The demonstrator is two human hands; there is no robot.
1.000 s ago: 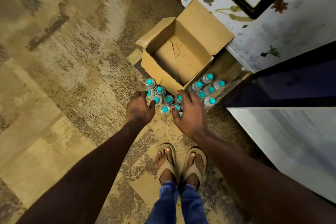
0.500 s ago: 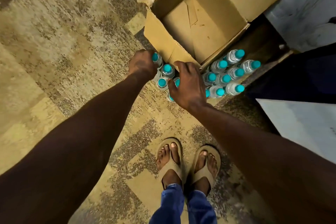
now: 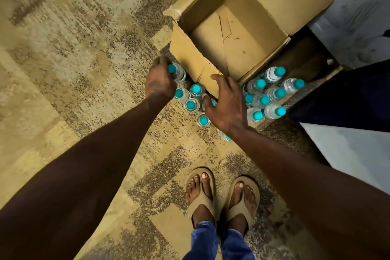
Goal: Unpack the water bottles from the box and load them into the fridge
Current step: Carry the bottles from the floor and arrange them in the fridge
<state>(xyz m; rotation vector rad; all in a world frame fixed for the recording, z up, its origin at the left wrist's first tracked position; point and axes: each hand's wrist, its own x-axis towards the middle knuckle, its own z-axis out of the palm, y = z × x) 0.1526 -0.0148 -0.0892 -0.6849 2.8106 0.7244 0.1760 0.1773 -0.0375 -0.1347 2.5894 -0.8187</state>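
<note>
An empty cardboard box (image 3: 190,57) stands open on the patterned carpet. Several clear water bottles with teal caps stand on the floor in front of it: one group by its left corner (image 3: 191,104) and another by its right corner (image 3: 272,93). My left hand (image 3: 159,83) is closed around the neck of the leftmost water bottle (image 3: 178,72), right against the box's front wall. My right hand (image 3: 226,104) hovers with fingers spread over the bottles between the two groups, hiding those beneath its palm.
A white panel (image 3: 348,154) and a dark opening (image 3: 348,95) lie at the right, next to the bottles. A white patterned surface (image 3: 358,17) stands behind the box. My sandalled feet (image 3: 221,194) are just below the bottles.
The view has dropped closer to the floor. My left hand reached to the leftmost bottle and closed on it. My right hand spread out over the middle bottles.
</note>
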